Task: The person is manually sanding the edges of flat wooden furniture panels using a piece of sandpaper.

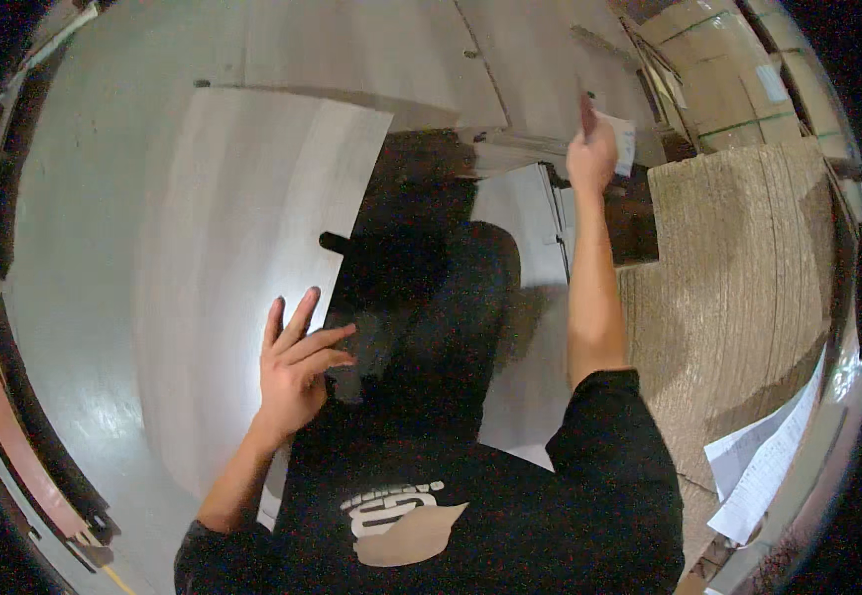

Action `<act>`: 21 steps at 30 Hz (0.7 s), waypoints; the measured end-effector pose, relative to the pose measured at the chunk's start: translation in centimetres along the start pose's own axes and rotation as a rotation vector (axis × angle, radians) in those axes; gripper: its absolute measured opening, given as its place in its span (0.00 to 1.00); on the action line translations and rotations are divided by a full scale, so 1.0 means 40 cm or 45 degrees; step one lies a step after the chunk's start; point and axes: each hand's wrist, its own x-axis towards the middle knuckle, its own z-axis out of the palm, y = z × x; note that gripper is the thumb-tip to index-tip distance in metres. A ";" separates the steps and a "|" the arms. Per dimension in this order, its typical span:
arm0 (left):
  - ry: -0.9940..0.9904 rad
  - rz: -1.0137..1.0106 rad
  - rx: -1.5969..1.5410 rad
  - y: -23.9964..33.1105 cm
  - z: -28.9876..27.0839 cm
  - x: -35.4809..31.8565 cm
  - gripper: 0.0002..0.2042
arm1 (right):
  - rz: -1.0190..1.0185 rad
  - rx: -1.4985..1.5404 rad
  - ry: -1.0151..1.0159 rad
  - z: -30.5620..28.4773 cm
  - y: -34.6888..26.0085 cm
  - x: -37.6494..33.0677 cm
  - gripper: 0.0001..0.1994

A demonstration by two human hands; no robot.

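My left hand (295,382) is open, its fingers spread, above the right edge of a long pale wood-grain panel (237,238). It holds nothing. Reaching far out to the right, my right hand (592,157) is closed on a small white paper (625,145) that sticks out on its right side. A thin reddish-brown shape at the top of that hand is too blurred to name. A short black piece (333,242) juts from the panel's right edge, beyond my left hand.
A tall stack of brown boards (738,288) stands at right, with loose printed sheets (770,456) beside it. Wrapped, strapped cartons (723,74) are at the far right. More pale panels (525,213) lie below my right arm. Grey floor (74,268) runs along the left.
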 end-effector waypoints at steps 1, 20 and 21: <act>-0.007 -0.020 -0.013 0.007 -0.004 0.000 0.16 | 0.008 0.008 0.023 0.037 0.033 0.013 0.17; -0.122 0.076 -0.063 0.071 -0.066 -0.033 0.21 | 0.640 2.211 -1.202 -0.235 -0.780 -0.562 0.38; -0.102 0.093 -0.115 0.068 -0.051 -0.057 0.22 | 0.633 2.222 -1.209 -0.229 -0.813 -0.580 0.38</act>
